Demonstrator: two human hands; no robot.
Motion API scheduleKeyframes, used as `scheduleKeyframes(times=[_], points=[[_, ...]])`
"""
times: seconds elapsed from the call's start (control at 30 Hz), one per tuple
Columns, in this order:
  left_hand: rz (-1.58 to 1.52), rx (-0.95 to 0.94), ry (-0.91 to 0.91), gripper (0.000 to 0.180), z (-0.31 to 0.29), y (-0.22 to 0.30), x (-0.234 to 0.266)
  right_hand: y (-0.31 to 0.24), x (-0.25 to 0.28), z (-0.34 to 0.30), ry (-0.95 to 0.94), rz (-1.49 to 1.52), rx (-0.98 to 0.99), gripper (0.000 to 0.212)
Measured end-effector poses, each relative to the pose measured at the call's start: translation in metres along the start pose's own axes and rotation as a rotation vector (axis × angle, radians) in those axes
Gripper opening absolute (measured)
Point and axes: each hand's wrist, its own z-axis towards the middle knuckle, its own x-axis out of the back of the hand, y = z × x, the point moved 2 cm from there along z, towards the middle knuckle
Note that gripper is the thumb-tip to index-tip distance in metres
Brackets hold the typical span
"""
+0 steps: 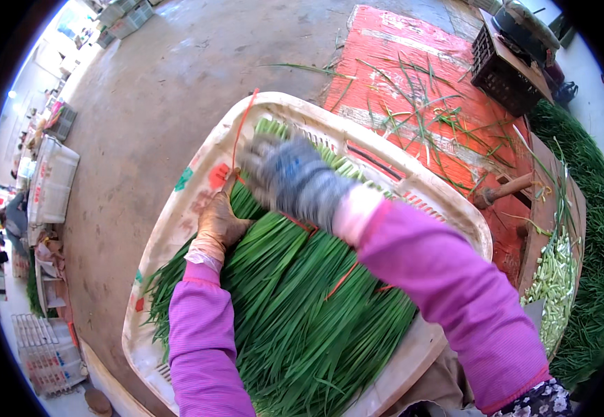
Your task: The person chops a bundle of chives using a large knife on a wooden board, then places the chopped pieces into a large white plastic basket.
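Note:
Bundles of long green garlic chives (302, 299) lie side by side in a white plastic crate (150, 278), their cut pale ends along its far wall. My left hand (220, 219), in a thin tan glove, is around the leftmost bundle with thumb and fingers on its two sides. By its fingertip, a thin red tie (246, 128) rises past the crate's far left corner. Reaching across from the right, my right hand (291, 174) wears a grey knit glove and is over the pale ends near that tie. Motion smears its fingers. More red ties (342, 280) lie across the leaves.
Right of the crate, loose leaves lie on a red sheet (413, 76). A wooden board (573, 201) bears pale trimmings (553, 285), beside a big heap of chives (594, 278). A black crate (503, 73) stands farther back. White bins (53, 182) stand far left.

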Motion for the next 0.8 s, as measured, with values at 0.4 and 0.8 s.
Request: scheduleKeyframes(times=[0.4,0.8], points=[[0.039,-0.133,0.108,0.094,0.017,-0.009,0.000,0.046,-0.055,0.012,0.085,-0.015,-0.097,0.047],[0.132,-0.307,0.229,0.104,-0.100,0.033,-0.010,-0.017,-0.039,-0.136,-0.010,0.146,0.136,0.061]])
